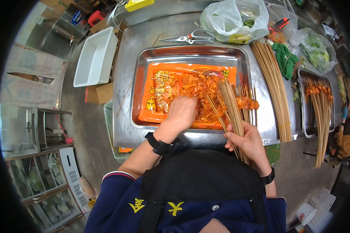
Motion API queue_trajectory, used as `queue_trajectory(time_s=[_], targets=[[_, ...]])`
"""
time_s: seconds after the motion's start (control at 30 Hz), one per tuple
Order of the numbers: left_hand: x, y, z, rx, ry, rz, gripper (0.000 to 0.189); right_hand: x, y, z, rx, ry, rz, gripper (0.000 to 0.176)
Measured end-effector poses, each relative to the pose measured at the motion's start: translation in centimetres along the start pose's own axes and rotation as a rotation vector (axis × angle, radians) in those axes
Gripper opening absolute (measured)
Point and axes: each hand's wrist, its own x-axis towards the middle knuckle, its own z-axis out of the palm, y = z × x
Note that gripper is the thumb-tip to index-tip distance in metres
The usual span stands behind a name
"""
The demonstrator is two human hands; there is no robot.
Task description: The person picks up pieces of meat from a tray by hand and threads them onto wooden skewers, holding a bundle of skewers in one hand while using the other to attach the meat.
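Observation:
A steel tray [192, 49] holds an orange printed plastic bag [153, 114] with red-sauced meat pieces [206, 87] spread over it. My left hand [181, 112] is curled at the meat, its fingertips pointing down and hidden, so what they pinch cannot be made out. In my right hand [245, 140] is a bundle of bamboo skewers [231, 101], held slanting over the tray's right side. One or more thinner skewers stick out left of the bundle toward the meat. Beside the bundle, skewered meat [248, 103] lies at the tray's right edge.
Scissors [190, 37] lie behind the tray, near a plastic bag of greens [239, 23]. To the right are a long skewer bundle [274, 91], a green cloth [284, 60] and a second tray [305, 124] with meat skewers [319, 105]. A white bin [95, 58] stands left.

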Motion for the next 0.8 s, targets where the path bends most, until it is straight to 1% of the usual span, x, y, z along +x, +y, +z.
queue_trajectory(time_s=[0.07,0.13,0.17,0.23,0.27,0.37,0.5,0.57,0.6,0.67,0.8], targets=[[-0.1,-0.6,-0.3,0.001,-0.024,-0.02,0.016,0.1,0.1,0.0,-0.004,-0.016,-0.002,0.012],[-0.1,-1.1,-1.4,-0.605,-0.042,-0.311,0.019,0.2,0.2,0.0,-0.018,-0.047,-0.002,0.012],[-0.2,-1.1,-2.1,-0.603,-0.045,-0.312,0.019,0.2,0.3,0.1,-0.015,-0.048,-0.001,0.012],[-0.4,-1.1,-3.2,-1.536,0.075,-0.351,0.02,0.3,0.3,0.2,-0.034,-0.067,0.024,0.012],[-0.5,-1.1,-3.3,-1.609,0.1,-0.348,0.02,0.4,0.2,0.2,-0.038,-0.073,0.023,0.012],[-0.8,-0.9,-3.0,-1.698,0.152,-0.363,0.022,0.5,0.3,0.3,-0.06,-0.103,0.034,0.012],[-0.8,-0.5,-2.7,-1.776,0.153,-0.387,0.022,0.3,0.3,0.5,-0.042,-0.112,0.032,0.011],[-0.9,-0.4,-2.6,-1.707,0.126,-0.315,0.025,0.3,0.3,0.4,-0.04,-0.112,0.03,0.011],[-0.9,-0.3,-2.7,-1.706,0.126,-0.314,0.025,0.3,0.4,0.4,-0.041,-0.113,0.027,0.011],[-0.9,0.1,-2.9,-1.785,0.158,-0.267,0.028,0.4,0.4,0.4,-0.04,-0.115,0.022,0.011],[-1.0,0.1,-2.7,-1.8,0.186,-0.244,0.028,0.3,0.3,0.3,-0.042,-0.12,0.019,0.011]])
